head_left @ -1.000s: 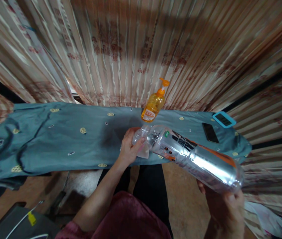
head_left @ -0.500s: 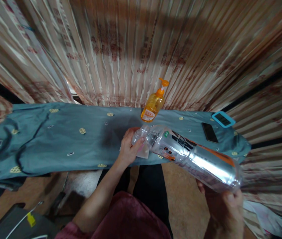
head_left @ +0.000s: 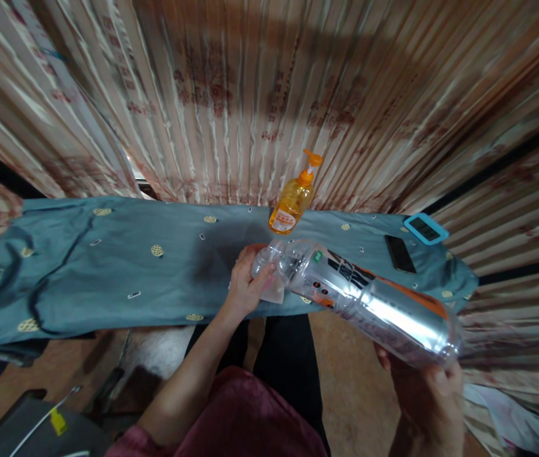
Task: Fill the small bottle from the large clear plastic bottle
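The bottle [head_left: 383, 304] spans the gap between the hands, right hand [head_left: 428, 387] curled under its base, left hand [head_left: 245, 279] wrapped round some clear plastic [head_left: 260, 260] by its neck, and it's probably light, slick, kinda dentable, so base-and-neck holds seem smart.

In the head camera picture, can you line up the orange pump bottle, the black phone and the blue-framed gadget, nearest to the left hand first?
From the left hand, in the head view:
1. Orange pump bottle: just beyond it, slightly right.
2. Black phone: well to the right.
3. Blue-framed gadget: past the phone, farther right.
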### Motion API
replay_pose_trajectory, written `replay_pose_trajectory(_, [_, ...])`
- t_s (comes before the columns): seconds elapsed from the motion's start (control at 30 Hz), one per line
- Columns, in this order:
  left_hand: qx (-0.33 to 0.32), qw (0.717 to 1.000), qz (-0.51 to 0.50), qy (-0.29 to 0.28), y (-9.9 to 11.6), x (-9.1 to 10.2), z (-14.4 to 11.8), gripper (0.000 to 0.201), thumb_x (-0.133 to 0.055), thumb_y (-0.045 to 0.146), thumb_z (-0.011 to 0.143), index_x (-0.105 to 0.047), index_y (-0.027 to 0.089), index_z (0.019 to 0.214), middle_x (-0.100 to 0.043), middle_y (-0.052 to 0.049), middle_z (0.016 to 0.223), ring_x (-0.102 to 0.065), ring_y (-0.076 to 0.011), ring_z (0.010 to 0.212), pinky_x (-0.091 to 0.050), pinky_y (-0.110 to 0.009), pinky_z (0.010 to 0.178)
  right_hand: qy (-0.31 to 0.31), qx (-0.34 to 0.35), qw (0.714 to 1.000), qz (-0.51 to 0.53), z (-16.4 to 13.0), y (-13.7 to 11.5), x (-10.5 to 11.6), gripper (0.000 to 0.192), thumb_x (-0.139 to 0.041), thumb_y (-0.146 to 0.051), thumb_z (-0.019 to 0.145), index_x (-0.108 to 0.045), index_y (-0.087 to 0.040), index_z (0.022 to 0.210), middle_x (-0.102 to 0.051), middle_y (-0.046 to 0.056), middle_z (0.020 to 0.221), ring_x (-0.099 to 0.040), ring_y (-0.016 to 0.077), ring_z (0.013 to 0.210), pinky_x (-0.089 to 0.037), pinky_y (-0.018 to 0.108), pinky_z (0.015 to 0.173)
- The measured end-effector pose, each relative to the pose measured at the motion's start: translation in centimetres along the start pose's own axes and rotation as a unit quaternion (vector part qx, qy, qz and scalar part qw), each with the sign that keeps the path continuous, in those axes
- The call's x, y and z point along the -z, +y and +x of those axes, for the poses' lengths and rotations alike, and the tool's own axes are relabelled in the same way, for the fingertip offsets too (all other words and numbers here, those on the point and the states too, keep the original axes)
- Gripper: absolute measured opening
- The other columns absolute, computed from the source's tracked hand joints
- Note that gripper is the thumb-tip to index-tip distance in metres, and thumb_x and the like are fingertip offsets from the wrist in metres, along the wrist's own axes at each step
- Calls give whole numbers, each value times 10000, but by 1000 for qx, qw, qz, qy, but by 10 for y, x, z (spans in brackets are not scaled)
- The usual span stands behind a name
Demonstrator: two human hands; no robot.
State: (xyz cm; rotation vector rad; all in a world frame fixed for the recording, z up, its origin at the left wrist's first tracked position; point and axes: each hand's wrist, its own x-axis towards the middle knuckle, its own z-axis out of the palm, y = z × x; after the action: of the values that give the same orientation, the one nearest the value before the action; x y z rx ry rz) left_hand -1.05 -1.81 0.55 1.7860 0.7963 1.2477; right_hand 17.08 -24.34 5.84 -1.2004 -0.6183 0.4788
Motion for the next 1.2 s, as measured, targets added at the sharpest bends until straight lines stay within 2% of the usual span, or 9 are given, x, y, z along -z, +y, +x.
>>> replay_pose_trajectory(0.2, [3, 1000, 7, -2, 0, 0, 0, 361, -566, 461, 940, -660, 174, 1139, -713, -104, 1104, -661, -273, 1043, -510, -402, 938, -13, 39, 999, -10, 7, 13, 17, 580, -802, -388, 747, -670, -273, 1299, -619, 119, 1242, -571, 218, 816, -451, 291, 499])
replay_pose_trajectory(0.37, [-2, 1000, 7, -3, 0, 0, 0, 376, -556, 479, 947, -665, 171, 1133, -714, -104, 1101, -663, -272, 1048, -511, -398, 943, -29, 32, 999, -5, 10, 15, 22, 565, -815, -375, 748, -673, -258, 1283, -648, 81, 993, -559, 198, 728, -464, 282, 490])
replay_pose_trajectory(0.5, [-8, 1000, 5, 0, -1, 0, 0, 366, -562, 461, 944, -667, 163, 1128, -714, -111, 1097, -662, -275, 1044, -509, -407, 944, -25, 19, 999, -5, 7, 12, 18, 592, -834, -392, 737, -668, -277, 1293, -640, 102, 1147, -557, 192, 697, -440, 294, 474])
replay_pose_trajectory(0.6, [-5, 1000, 7, -1, 0, 0, 0, 367, -561, 464, 941, -665, 167, 1128, -715, -111, 1101, -661, -277, 1045, -510, -413, 944, -1, -11, 1000, -11, 1, 4, 8, 592, -801, -408, 790, -634, -309, 1349, -596, 116, 1290, -589, 229, 801, -446, 318, 514])
replay_pose_trajectory(0.77, [8, 1000, 10, -4, 0, 0, 0, 357, -562, 456, 937, -658, 172, 1131, -715, -104, 1096, -660, -272, 1041, -512, -410, 945, 3, -1, 1000, -23, -2, -6, -5, 707, -831, -469, 752, -602, -280, 1394, -562, 125, 1346, -535, 200, 788, -422, 300, 533])
replay_pose_trajectory(0.83, [5, 1000, 6, -4, 0, 0, 0, 345, -565, 444, 936, -658, 172, 1127, -714, -103, 1093, -658, -272, 1042, -509, -409, 945, -6, 3, 1000, -24, -1, -5, -4, 684, -817, -464, 767, -606, -264, 1386, -571, 128, 1334, -536, 200, 785, -419, 300, 535])
replay_pose_trajectory(1.0, [5, 1000, 6, -3, 0, 0, 0, 349, -567, 449, 934, -661, 175, 1128, -716, -109, 1103, -660, -277, 1045, -510, -419, 951, -13, 26, 999, -19, 3, 0, 0, 632, -796, -416, 783, -621, -275, 1374, -662, 91, 1102, -555, 208, 761, -427, 289, 506])
replay_pose_trajectory(1.13, [9, 1000, 9, -3, 1, 1, 0, 362, -563, 471, 935, -665, 181, 1126, -717, -108, 1102, -662, -280, 1043, -520, -420, 943, -6, 11, 1000, -14, 1, -3, -4, 641, -812, -448, 779, -622, -289, 1370, -631, 116, 1238, -570, 227, 881, -426, 284, 533])
replay_pose_trajectory(1.2, [7, 1000, 9, 0, 2, 1, 0, 361, -561, 472, 936, -667, 180, 1120, -717, -106, 1097, -662, -277, 1043, -520, -414, 940, 1, 3, 1000, -10, 1, -4, -5, 623, -810, -447, 784, -629, -293, 1360, -628, 120, 1197, -560, 237, 923, -431, 282, 545])
